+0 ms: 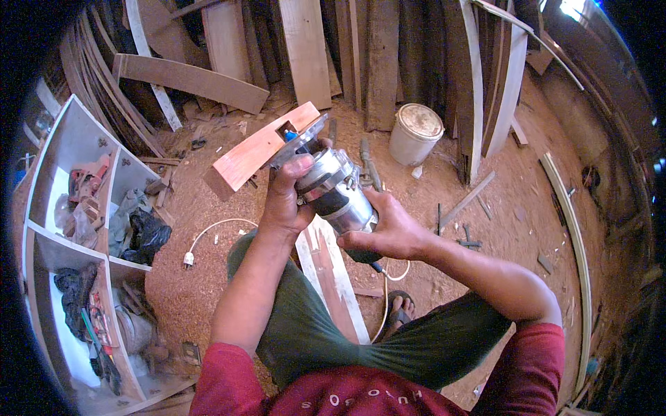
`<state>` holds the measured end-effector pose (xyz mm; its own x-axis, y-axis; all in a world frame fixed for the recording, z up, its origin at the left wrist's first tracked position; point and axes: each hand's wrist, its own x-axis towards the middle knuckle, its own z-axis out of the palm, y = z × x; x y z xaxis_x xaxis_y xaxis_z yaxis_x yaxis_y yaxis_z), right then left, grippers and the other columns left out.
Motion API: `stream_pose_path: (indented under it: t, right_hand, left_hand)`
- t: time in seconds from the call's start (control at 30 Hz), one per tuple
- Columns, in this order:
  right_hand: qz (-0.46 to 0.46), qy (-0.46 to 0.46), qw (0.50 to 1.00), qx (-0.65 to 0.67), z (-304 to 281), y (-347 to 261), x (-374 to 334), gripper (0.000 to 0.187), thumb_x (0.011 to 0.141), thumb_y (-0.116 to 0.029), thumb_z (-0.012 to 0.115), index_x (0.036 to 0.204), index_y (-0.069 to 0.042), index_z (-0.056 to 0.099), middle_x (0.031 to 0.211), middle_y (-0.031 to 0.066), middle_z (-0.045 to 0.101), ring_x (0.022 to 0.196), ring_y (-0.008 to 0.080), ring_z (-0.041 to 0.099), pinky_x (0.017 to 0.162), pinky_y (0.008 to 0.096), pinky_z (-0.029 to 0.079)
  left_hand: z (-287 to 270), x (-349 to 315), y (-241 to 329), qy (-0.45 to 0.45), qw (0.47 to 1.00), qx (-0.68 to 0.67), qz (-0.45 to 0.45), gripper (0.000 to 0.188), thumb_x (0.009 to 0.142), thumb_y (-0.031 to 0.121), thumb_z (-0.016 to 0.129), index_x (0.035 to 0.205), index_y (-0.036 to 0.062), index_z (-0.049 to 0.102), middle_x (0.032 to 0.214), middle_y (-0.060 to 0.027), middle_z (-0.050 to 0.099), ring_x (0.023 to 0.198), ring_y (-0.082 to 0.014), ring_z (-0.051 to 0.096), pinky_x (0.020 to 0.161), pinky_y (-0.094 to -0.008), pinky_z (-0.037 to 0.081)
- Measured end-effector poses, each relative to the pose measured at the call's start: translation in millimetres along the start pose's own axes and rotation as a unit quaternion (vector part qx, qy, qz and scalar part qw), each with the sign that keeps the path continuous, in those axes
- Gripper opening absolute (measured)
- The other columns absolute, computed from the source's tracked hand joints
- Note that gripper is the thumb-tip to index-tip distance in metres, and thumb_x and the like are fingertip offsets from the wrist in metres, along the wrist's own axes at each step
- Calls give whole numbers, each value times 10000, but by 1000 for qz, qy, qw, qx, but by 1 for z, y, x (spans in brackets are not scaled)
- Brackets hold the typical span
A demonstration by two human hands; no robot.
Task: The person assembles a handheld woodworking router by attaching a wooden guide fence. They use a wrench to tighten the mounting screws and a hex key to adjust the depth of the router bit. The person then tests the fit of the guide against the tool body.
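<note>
A silver and black trim router [338, 191] is held up over my lap, tilted away to the upper left. My left hand [286, 197] grips it near its base, thumb on top. My right hand [390, 225] is wrapped round the rear end of the motor body. Against the router's base sits a reddish wooden block [260, 151] with a square hole cut in it. A blue router bit [291, 136] shows at that hole. I cannot tell how the block is fastened to the base.
A white cord ends in a plug [188, 259] lying on the sawdust. Left stands a compartmented white cabinet [107, 253] with tools and bags. Beyond are a lidded white bucket [416, 133] and leaning boards [305, 55]. A pale plank [333, 277] lies between my legs.
</note>
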<state>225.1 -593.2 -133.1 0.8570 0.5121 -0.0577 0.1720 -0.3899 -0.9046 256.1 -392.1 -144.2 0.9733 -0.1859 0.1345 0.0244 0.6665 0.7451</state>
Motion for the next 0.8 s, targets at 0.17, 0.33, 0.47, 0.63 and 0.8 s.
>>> stream_pose_path:
  t: [0.17,0.33,0.47,0.63,0.8]
  right_hand:
    - [-45,14,998,-37,-5,-1,-4,762,680,-490,822,1175,34,576,982,195,685,906,310,672,852,421,520]
    - [-96,-20,993,-72,-9,-10,-17,848,683,-511,841,1241,25,495,1024,200,656,934,314,652,865,415,502]
    - [-88,-71,989,-90,-16,-17,-25,854,654,-525,881,1192,5,482,1049,199,627,968,308,637,859,420,499]
    - [-137,-87,980,113,-10,-4,-15,896,655,-421,898,1318,36,504,1117,127,641,1025,221,623,918,364,498]
    - [-63,-51,979,187,-1,-24,-19,754,667,-345,866,1253,23,565,1054,109,659,975,188,625,884,341,512]
  left_hand:
    - [4,9,-3,-71,994,-79,-8,657,709,363,766,1233,20,567,1088,-200,663,970,-308,685,886,-441,579]
    - [10,5,-4,-133,984,-120,23,798,658,413,787,1298,14,527,1141,-163,649,1042,-331,659,943,-488,550]
    - [9,4,-6,-141,975,-166,45,822,661,434,790,1314,14,520,1171,-137,644,1059,-329,653,959,-514,542]
    - [1,12,-5,-185,956,-219,53,873,682,501,797,1339,8,504,1200,-145,637,1115,-326,633,1030,-551,487]
    - [1,19,5,-151,968,-199,0,872,741,578,755,1356,17,494,1268,-165,606,1142,-331,619,1042,-564,468]
